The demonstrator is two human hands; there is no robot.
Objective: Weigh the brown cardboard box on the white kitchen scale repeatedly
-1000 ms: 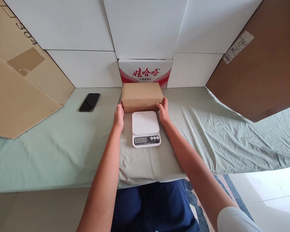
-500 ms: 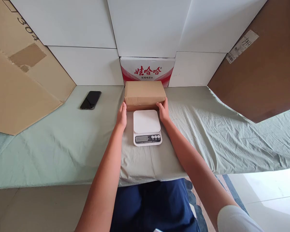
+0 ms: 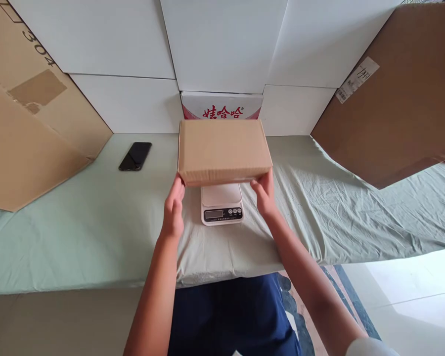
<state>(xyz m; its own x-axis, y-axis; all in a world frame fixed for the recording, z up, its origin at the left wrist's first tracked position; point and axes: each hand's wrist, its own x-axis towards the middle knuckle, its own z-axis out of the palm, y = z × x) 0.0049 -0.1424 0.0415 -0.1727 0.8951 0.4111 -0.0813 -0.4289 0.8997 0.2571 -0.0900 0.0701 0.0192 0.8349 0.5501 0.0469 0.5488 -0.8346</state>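
Observation:
A closed brown cardboard box (image 3: 224, 151) is lifted off the table and hangs above the back half of a white digital kitchen scale (image 3: 222, 207). My left hand (image 3: 174, 210) grips the box at its near left corner, fingers under the bottom edge. My right hand (image 3: 265, 195) grips the near right corner the same way. The scale's display and buttons show below the box; its platform is partly hidden by the box.
A pale green cloth (image 3: 77, 222) covers the table. A black phone (image 3: 135, 156) lies at the back left. Large cardboard sheets (image 3: 25, 123) lean at left and at right (image 3: 389, 104). White boxes and a red-lettered carton (image 3: 222, 110) form the back wall.
Both hands have lifted the box from the cloth behind the scale and brought it toward me, above the scale. The box now looks larger and covers the carton's lower part.

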